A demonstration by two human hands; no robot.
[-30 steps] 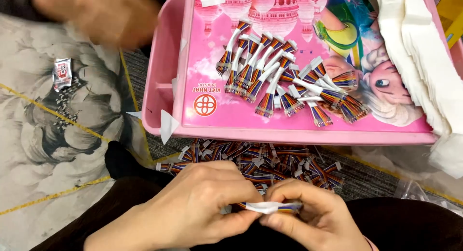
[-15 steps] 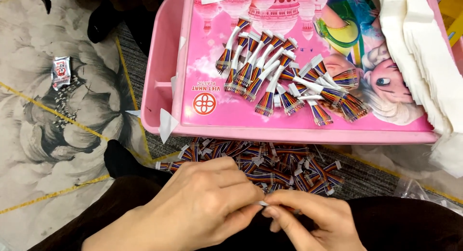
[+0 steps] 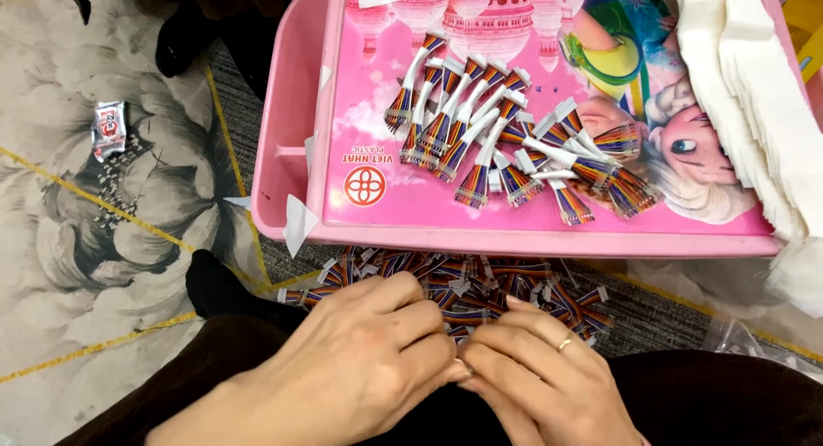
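My left hand and my right hand meet fingertip to fingertip over my dark-clothed lap. They pinch a small wire bundle that the fingers now hide. My right hand wears a ring. Just beyond the hands lies a loose pile of rainbow-coloured wire bundles. Further off, a pink plastic tray with a cartoon picture carries several wire bundles wrapped in white tape.
A stack of white strips lies along the tray's right side. Two white tape scraps stick to the tray's near left corner. A small sachet rests on the patterned floor at left. A clear plastic bag sits at right.
The white-taped bundle seen between my fingers a second ago is now covered by my closing fingertips. Another person's hand at the top left has gone from view.
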